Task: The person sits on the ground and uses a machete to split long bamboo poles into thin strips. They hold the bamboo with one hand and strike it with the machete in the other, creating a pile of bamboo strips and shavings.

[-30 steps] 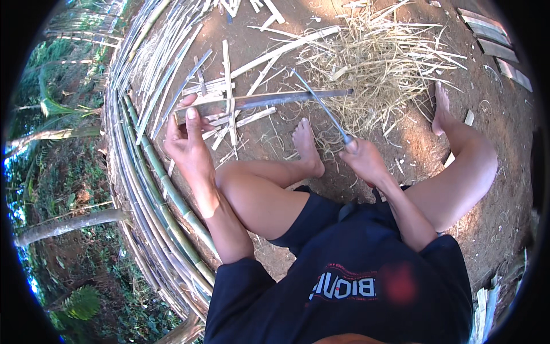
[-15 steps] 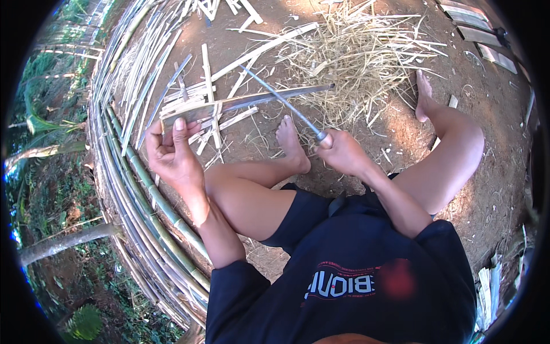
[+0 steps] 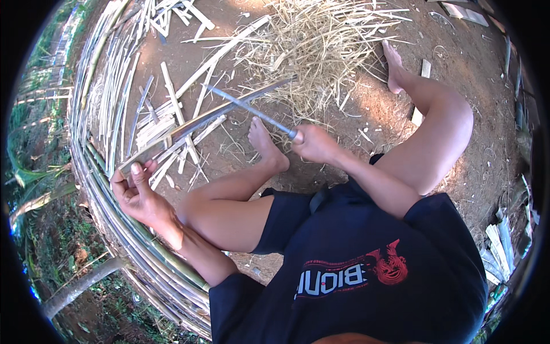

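My left hand (image 3: 137,186) pinches the near end of a long, thin bamboo strip (image 3: 197,121) between thumb and fingers. The strip slants away to the upper right, its far end over a heap of shavings. My right hand (image 3: 316,143) is closed around the handle of a knife with a long, narrow grey blade (image 3: 252,109). The blade points to the upper left and crosses the strip past its middle. Whether the two touch cannot be made out. Most of the knife's handle is hidden in my fist.
Pale curled shavings (image 3: 306,49) are heaped ahead of my feet. Split bamboo pieces (image 3: 166,120) lie crisscrossed under the strip. Long bamboo poles (image 3: 126,229) run along my left side, with thin slats (image 3: 106,74) beyond. More offcuts (image 3: 498,249) lie at the right.
The whole view has shifted, with the ground sliding left and up. The bamboo strip now slants more steeply, and the knife's crossing sits a little nearer its tip. Both grips stay the same.
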A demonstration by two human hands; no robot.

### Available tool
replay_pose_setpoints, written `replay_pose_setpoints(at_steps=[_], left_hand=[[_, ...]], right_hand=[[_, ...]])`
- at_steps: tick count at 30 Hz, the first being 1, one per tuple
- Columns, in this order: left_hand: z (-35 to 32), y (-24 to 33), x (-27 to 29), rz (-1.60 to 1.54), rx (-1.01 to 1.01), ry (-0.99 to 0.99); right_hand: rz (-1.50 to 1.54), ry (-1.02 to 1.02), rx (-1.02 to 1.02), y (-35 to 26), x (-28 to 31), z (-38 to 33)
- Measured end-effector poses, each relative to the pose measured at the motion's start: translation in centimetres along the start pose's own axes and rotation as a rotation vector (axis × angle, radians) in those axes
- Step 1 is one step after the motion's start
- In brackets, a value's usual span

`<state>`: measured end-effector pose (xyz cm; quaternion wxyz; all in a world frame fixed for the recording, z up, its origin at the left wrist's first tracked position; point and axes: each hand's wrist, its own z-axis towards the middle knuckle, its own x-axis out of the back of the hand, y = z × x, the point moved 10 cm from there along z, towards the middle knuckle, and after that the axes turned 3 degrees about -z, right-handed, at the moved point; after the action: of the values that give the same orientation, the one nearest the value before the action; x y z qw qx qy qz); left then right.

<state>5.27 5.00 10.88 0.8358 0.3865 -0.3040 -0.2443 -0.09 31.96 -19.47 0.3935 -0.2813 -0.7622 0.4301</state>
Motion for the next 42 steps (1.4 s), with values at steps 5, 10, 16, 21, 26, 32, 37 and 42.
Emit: replay_pose_setpoints(at_steps=[5, 10, 16, 21, 26, 32, 37, 42], left_hand=[[1.4, -1.4, 0.3, -0.009, 0.023, 0.014], [2.2, -2.4, 0.6, -0.023, 0.050, -0.010], [2.9, -3.6, 0.9, -0.045, 0.046, -0.001], [3.1, -1.7, 2.2, -0.094, 0.086, 0.026], [4.5, -3.9, 0.2, -0.271, 0.105, 0.086], [9.3, 2.9, 2.4, -0.155, -0.042, 0.060], [13.3, 9.2, -7.8, -0.179, -0.095, -0.211], [15.6, 12.4, -16.2, -0.240, -0.293, -0.518]], right_hand=[[0.113, -0.051, -0.437, 13.3, 0.6, 5.2], [-0.038, -0.154, -0.372, 9.7, 2.2, 5.6], [-0.084, -0.072, -0.547, 18.6, 4.6, 6.9], [-0.307, -0.163, -0.349, 14.2, 1.3, 8.7], [-0.366, 0.010, -0.493, 24.5, 4.4, 8.2], [-0.445, 0.294, -0.215, 11.7, 5.4, 7.8], [-0.136, 0.051, 0.250, -1.3, 1.7, 6.6], [0.029, -0.259, 0.326, -7.3, -2.0, 2.9]])
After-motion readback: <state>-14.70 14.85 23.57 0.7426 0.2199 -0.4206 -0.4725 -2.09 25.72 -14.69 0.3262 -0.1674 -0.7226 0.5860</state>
